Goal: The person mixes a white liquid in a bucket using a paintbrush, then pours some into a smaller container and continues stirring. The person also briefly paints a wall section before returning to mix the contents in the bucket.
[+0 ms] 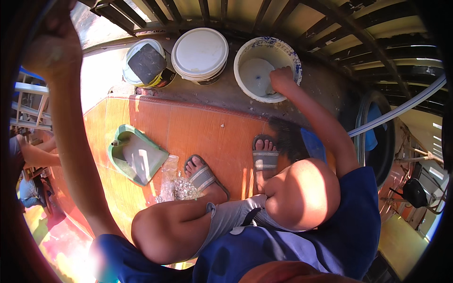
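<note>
My right hand (282, 79) is closed in a fist at the mouth of a white bucket (243, 80), on the bucket's right side. The fingers point down into it and hide whatever they may hold. The bucket's rim is specked with dark blue, and greyish-white liquid (255, 70) with a blue spot shows inside. My left arm stretches forward along the left edge. The left hand (54, 45) is raised at the upper left, dark and partly cut off by the picture's rim, so its fingers cannot be made out.
Left of the bucket stand a lidded white pail (200, 49) and another bucket topped by a dark square piece (147, 62). A green dustpan (137, 158) and a clear plastic bag (177, 186) lie on the orange floor by my feet. Metal bars (264, 16) run behind; a pale hose (401, 108) crosses the right.
</note>
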